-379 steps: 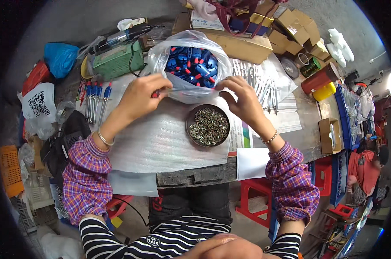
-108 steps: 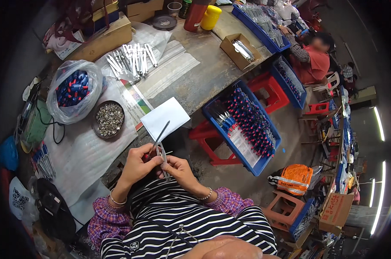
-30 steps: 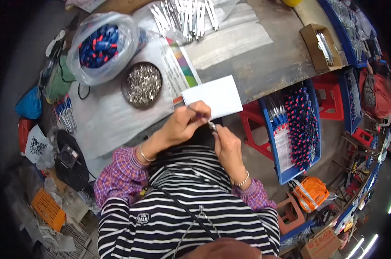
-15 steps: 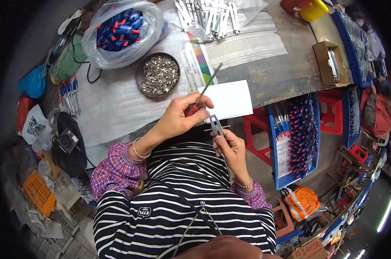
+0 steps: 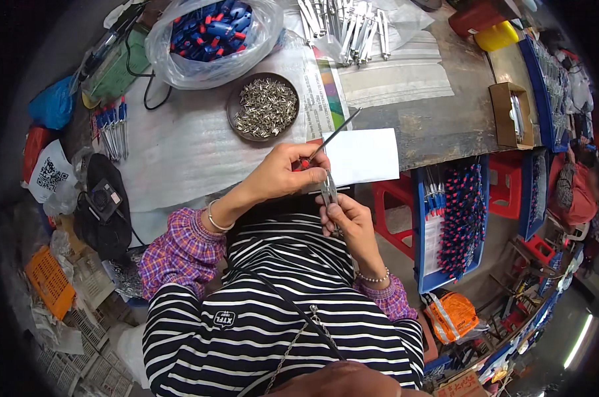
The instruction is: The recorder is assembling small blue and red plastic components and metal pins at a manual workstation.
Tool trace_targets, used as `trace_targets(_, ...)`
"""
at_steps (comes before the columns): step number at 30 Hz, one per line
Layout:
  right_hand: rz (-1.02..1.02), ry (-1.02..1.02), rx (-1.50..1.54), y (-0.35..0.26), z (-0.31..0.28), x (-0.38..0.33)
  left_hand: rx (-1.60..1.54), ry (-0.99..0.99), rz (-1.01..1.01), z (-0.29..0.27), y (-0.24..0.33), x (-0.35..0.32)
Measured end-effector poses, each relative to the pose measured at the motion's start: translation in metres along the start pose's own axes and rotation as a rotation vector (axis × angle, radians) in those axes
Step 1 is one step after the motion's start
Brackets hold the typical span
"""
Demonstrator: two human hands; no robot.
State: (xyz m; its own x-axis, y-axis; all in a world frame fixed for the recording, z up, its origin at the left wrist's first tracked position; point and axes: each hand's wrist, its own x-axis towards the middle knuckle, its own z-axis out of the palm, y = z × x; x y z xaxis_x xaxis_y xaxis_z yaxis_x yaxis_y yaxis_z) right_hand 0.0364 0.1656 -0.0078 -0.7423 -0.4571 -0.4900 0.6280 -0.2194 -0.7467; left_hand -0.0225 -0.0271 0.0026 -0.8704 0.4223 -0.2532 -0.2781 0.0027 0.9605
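My left hand (image 5: 287, 173) is closed around a red-and-dark handle, whose long, thin dark shaft (image 5: 341, 128) points up and right; it looks like a screwdriver. Just below and to the right, my right hand (image 5: 352, 222) pinches a narrow grey metal piece (image 5: 328, 190) with a slot in it. A thin pin or rod crosses that piece near its upper end. Its top comes up against my left fingertips; whether they grip it too is hard to see. The lower end is hidden by my right fingers. A white sheet (image 5: 366, 156) lies on the table just beyond my hands.
Beyond my left hand stands a round bowl (image 5: 232, 118) of small metal pins. Behind it is a clear plastic bag (image 5: 210, 79) of blue-and-red handles. Slim metal parts (image 5: 364, 33) lie at the back. To the right, a blue tray (image 5: 421, 264) holds blue-and-red pieces beside a red stool (image 5: 392, 228).
The view has shifted slightly, so the table things sit further right. The slotted metal piece now meets my left fingertips and looks more edge-on. Both hands keep their hold.
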Motion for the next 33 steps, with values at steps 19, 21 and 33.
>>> trace_targets(19, 0.152, -0.322, 0.516, 0.005, -0.006, 0.001, -0.135, -0.118, 0.115, 0.000, 0.008, -0.002)
trace_targets(21, 0.092, -0.162, 0.317, 0.005, -0.004, 0.003, -0.210, -0.084, -0.068, 0.002, 0.015, -0.005)
trace_targets(33, -0.133, 0.044, -0.123, 0.003, 0.002, 0.007, -0.130, -0.036, -0.120, -0.006, 0.010, -0.009)
